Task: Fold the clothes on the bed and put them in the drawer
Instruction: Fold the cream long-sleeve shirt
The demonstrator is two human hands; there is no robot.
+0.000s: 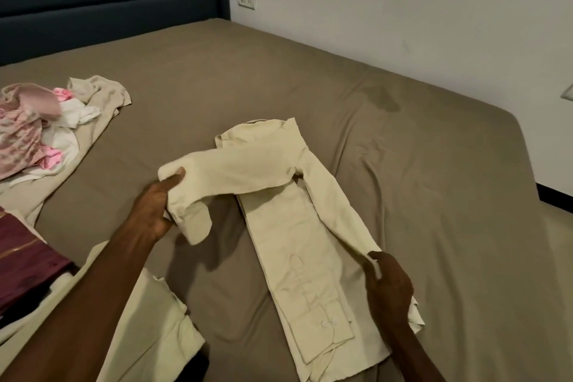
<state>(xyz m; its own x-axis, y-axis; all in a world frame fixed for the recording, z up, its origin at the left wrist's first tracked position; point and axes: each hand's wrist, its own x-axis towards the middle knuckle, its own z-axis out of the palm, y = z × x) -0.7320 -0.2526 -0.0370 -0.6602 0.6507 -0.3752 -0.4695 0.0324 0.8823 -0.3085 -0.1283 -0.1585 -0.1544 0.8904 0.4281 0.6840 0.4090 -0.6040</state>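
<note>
On the bed (403, 139), left hand (155, 208) grips the cream shirt's (291, 226) sleeve; right hand (387, 285) seemingly pinches its edge.

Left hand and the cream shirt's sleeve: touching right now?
Touching. The head view shows the left hand gripping the sleeve of the cream shirt, thumb pressed over the lifted fabric.

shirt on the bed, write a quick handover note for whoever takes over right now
Left hand: grips the shirt's left sleeve, lifted off the bed.
Right hand: pinches the shirt's right edge near the hem.
Shirt: lies lengthwise mid-bed; one cuffed sleeve already folded down along the body.
Pile of unfolded clothes sits at the bed's far left; a maroon cloth and another cream garment lie at near left.
Done: shirt partly folded.
Left: fold in the held sleeve, finish the shirt, fold the rest, put everything away. No drawer in view.
</note>
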